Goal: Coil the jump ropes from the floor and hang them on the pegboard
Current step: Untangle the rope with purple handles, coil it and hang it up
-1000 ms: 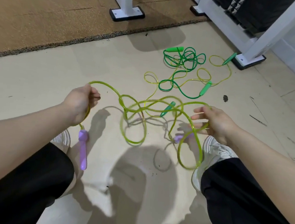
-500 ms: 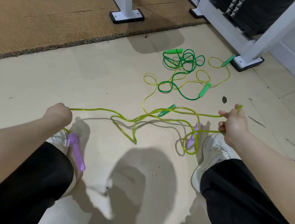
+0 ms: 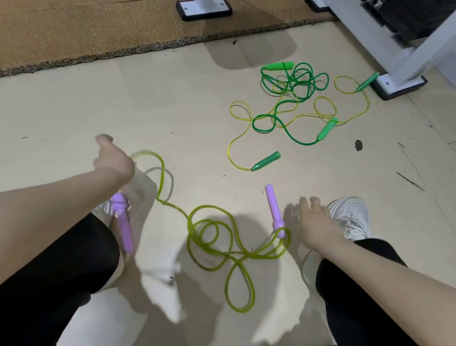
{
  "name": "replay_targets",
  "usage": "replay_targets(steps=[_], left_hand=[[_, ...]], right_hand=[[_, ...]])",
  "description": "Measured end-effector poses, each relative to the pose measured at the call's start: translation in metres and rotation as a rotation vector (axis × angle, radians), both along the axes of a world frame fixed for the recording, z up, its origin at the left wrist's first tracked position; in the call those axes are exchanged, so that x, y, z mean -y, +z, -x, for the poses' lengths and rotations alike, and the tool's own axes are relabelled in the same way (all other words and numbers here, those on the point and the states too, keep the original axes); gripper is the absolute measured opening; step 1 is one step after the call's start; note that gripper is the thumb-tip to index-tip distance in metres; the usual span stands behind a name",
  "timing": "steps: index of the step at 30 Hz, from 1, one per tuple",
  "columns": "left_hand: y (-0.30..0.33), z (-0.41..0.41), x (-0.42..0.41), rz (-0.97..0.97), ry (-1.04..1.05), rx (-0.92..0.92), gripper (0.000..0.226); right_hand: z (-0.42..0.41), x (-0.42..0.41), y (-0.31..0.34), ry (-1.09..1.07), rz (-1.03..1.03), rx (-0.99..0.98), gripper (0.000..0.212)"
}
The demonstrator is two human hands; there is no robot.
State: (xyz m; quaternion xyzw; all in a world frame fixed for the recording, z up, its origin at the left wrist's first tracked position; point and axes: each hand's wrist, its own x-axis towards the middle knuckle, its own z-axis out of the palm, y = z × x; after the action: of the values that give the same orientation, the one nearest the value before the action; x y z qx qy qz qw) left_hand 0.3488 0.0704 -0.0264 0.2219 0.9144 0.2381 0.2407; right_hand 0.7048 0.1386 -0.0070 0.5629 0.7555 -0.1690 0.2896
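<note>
Half a second ago both hands stretched the yellow-green jump rope (image 3: pixel 210 242) taut between them; now it has dropped and lies in loose loops on the floor (image 3: pixel 89 118) between the person's knees. Its purple handles have parted: one (image 3: pixel 123 222) hangs below the left hand (image 3: pixel 113 158), the other (image 3: pixel 274 210) lies on the floor just beside the right hand (image 3: pixel 313 223). Left hand grips the rope's end, fingers curled under and mostly hidden, the strand arcing away from it. Right hand is spread with straight fingers, holding nothing, just above the floor by a white shoe (image 3: pixel 351 215). Farther off, near a white rack foot (image 3: pixel 399 84), two more ropes lie tangled: a dark green rope (image 3: pixel 291 82) and a thin yellow rope (image 3: pixel 344 105) with green handles
</note>
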Motion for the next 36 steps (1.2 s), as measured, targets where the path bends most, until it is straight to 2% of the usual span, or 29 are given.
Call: replay_targets(steps=[2, 4, 5, 7, 9, 12, 14, 15, 17, 19, 20, 21, 24, 25, 26, 28, 30, 34, 36], left_hand=[[0.000, -0.013, 0.003, 0.148, -0.286, -0.294, 0.059], [-0.009, -0.029, 0.005, 0.208, -0.761, -0.484, 0.061], [-0.014, -0.039, 0.006, 0.257, -1.006, -0.513, 0.059], [-0.024, -0.065, 0.009, 0.376, -1.355, -0.472, 0.056], [-0.038, -0.088, 0.013, 0.487, -1.436, -0.390, 0.051], [-0.060, -0.111, 0.027, 0.565, -1.259, -0.243, 0.045], [-0.075, -0.116, 0.036, 0.519, -1.161, -0.180, 0.061], [-0.081, -0.114, 0.038, 0.496, -1.143, -0.166, 0.075], [-0.086, -0.110, 0.041, 0.414, -1.105, -0.116, 0.096], [-0.087, -0.106, 0.044, 0.360, -1.056, -0.076, 0.101], [-0.087, -0.107, 0.047, 0.378, -1.046, -0.053, 0.097], [-0.088, -0.107, 0.050, 0.428, -1.032, -0.027, 0.088], [-0.081, -0.104, 0.049, 0.499, -1.025, -0.070, 0.026], [-0.074, -0.100, 0.045, 0.443, -0.972, -0.066, 0.020], [-0.067, -0.096, 0.038, 0.339, -0.858, 0.029, 0.025], [-0.048, -0.088, 0.025, -0.004, -0.436, 0.449, 0.038], [-0.035, -0.072, 0.013, -0.210, -0.018, 0.665, 0.041], [-0.031, -0.041, 0.001, -0.380, 0.484, 0.893, 0.038], [-0.031, -0.036, -0.001, -0.398, 0.630, 1.034, 0.040]], right_hand=[[0.007, 0.001, -0.013, 0.149, -0.025, -0.127, 0.045], [0.021, 0.009, -0.034, 0.209, 0.021, -0.278, 0.030], [0.030, 0.016, -0.040, 0.226, 0.054, -0.242, 0.029], [0.050, 0.024, -0.059, 0.040, 0.147, -0.253, 0.025], [0.066, 0.027, -0.081, -0.028, 0.186, -0.305, 0.025], [0.080, 0.044, -0.101, -0.082, 0.205, -0.295, 0.027], [0.079, 0.048, -0.111, -0.119, 0.171, -0.315, 0.020], [0.079, 0.045, -0.112, -0.220, 0.155, -0.389, 0.014], [0.083, 0.030, -0.102, -0.591, 0.206, -0.633, 0.009], [0.084, 0.007, -0.084, -1.111, 0.288, -1.017, 0.020], [0.079, -0.005, -0.073, -1.358, 0.330, -1.206, 0.023], [0.071, -0.017, -0.061, -1.514, 0.370, -1.343, 0.026], [0.043, -0.048, -0.036, -1.584, 0.358, -1.441, 0.035], [0.032, -0.054, -0.033, -1.584, 0.295, -1.442, 0.037], [0.020, -0.057, -0.030, -1.592, 0.220, -1.431, 0.037], [-0.003, -0.060, -0.029, -1.651, 0.098, -1.392, 0.034], [-0.021, -0.058, -0.031, -1.775, 0.038, -1.403, 0.033], [-0.032, -0.047, -0.031, -1.988, 0.129, -1.448, 0.043], [-0.022, -0.041, -0.028, -2.043, 0.203, -1.445, 0.045]])
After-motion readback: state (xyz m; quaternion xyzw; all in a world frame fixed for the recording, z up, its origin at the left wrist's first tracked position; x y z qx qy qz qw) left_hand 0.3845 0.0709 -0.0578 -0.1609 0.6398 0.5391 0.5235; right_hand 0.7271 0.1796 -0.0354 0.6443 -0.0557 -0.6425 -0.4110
